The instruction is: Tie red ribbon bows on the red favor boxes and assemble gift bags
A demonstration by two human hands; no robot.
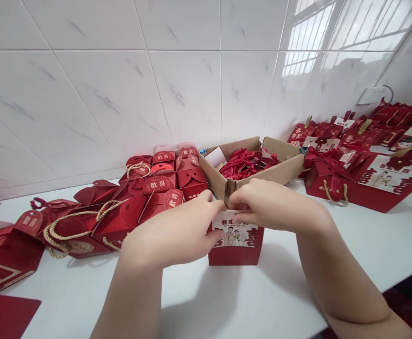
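A small red gift box (233,256) stands upright on the white table in front of me, with a white printed panel showing a bride and groom. My left hand (188,226) grips its left side, the thumb lying across the panel and the fingers bent behind the top edge. From the other side, my right hand (267,203) has its fingers curled closed at the box's top right edge. The fingertips of both hands are partly hidden at the top of the box. Right behind it sits an open cardboard carton (284,172) with dark red ribbons (244,162) inside.
Several red gift boxes (160,183), some with gold rope handles (75,221), crowd the left side along the tiled wall (185,84). More red gift boxes (350,179) fill the right. A flat red piece (8,313) lies at the table's near left.
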